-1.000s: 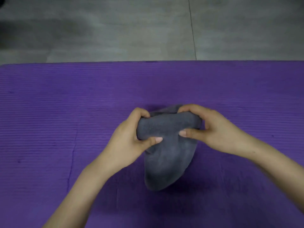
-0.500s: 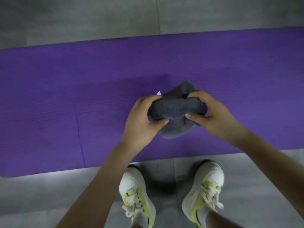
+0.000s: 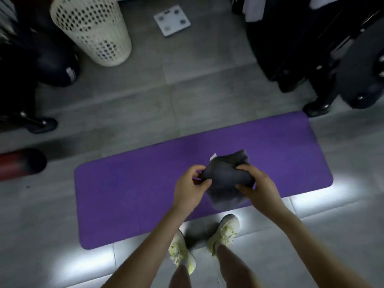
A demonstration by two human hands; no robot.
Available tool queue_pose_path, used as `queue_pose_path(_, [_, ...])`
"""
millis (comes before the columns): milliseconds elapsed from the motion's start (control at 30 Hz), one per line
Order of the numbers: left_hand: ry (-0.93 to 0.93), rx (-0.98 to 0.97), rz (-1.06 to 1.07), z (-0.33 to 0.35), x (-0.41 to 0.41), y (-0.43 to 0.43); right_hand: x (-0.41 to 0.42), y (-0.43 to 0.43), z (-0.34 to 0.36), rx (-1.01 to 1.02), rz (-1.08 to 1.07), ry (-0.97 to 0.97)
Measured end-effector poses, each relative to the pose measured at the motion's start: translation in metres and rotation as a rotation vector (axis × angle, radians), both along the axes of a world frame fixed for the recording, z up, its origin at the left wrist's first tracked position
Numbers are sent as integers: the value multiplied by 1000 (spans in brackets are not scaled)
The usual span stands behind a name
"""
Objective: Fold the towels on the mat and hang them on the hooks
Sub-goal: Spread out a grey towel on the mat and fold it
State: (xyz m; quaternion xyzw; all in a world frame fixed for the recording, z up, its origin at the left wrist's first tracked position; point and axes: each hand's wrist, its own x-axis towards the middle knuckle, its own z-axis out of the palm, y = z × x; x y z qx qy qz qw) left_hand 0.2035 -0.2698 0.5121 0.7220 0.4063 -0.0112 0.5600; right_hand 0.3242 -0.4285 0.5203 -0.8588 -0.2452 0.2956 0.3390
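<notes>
The dark-grey folded cloth towel (image 3: 226,179), seemingly soft and light, sags from its bunched top edge, clenched in the grip of left hand (image 3: 187,191) and right hand (image 3: 262,189).

One wide-angle head cam, standing height, steep view fwd & down onto mat (image 3: 124,194), mid-range

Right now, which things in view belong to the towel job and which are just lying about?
Job: grey towel, held by left hand and right hand; purple mat. No hooks visible.
Lying about: white laundry basket, bathroom scale, red cylinder.
</notes>
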Motion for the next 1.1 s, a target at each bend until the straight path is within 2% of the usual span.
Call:
queue_pose_path(133, [-61,-16,14,86,51,-21,48,-28,86,53,-10,-84])
queue_pose_path(300, [-167,-172,67,167,118,-39,107,-43,161,136,-76,-163])
queue_pose_path(600, [-277,-121,79,229,232,-3,211,-13,221,165,-69,-249])
queue_pose_path(733, [-285,-123,72,230,295,45,279,37,224,117,-17,-300])
queue_pose_path(900, [-270,-123,-5,223,408,147,391,132,221,86,-25,-288])
queue_pose_path(1100, [-208,-101,-277,243,575,283,532,250,233,286,-375,-135])
